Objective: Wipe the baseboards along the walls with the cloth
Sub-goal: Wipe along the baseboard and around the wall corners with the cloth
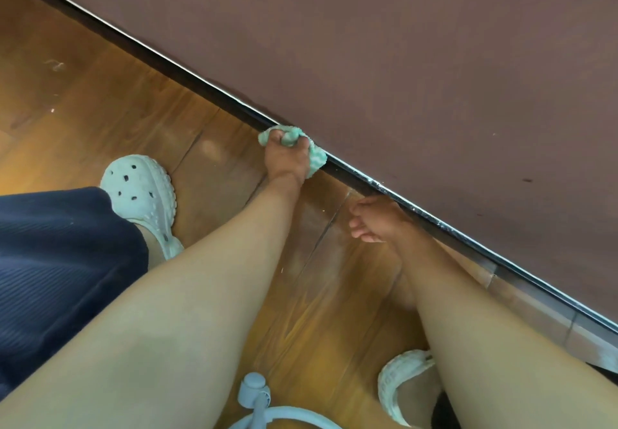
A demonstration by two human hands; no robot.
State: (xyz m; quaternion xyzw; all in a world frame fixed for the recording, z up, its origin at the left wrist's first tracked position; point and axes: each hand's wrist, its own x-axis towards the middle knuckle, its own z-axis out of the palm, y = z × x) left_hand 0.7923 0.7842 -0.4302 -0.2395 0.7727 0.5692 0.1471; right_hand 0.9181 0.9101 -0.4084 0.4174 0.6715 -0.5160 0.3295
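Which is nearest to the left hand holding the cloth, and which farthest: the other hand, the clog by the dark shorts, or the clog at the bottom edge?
From the left hand, which grips the teal cloth:
1. Right hand, just to its right, by the baseboard.
2. Left clog, to its left, beside the dark shorts.
3. Right clog, farthest, at the bottom edge.

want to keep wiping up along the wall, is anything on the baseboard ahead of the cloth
Nothing visible blocks it. The left hand presses the cloth onto the baseboard, whose strip runs bare toward the upper left. The right hand sits by the baseboard on the cloth's other side, and the shoe stands out on the floor.
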